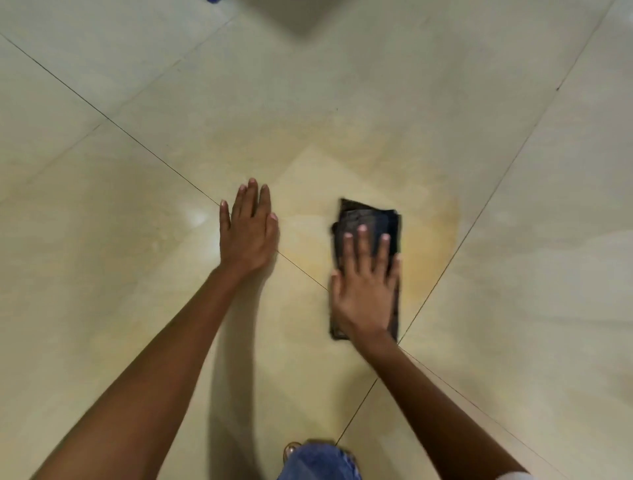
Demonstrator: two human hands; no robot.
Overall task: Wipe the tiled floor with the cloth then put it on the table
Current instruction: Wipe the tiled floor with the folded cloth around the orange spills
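Pale tiled floor [513, 274] fills my whole feed, glossy, crossed by thin dark grout lines. My right grip [364, 291] is flat, fingers straight and spread, palm pressing down on the dark folded cloth [373, 219], nothing curled round it. The cloth lies on the floor under that palm, its far end poking out past the fingertips, sitting on a yellowish patch [435, 240]. Just beside it, apart from the cloth, my left grip [248, 236] is also flat and holding nothing, resting across a grout line.

Risks, as I read them: pressure alone holds the cloth, so a fast stroke could let it slide out or make the folds bunch up. On shiny tile, the bracing left palm could skid. I can't see the worktop anywhere, so the drop-off means getting up and looking for it.

Count: one cloth, two hands, one yellowish patch, one denim knee [318, 460] at the bottom edge, one blue scrap [214, 1] top left.
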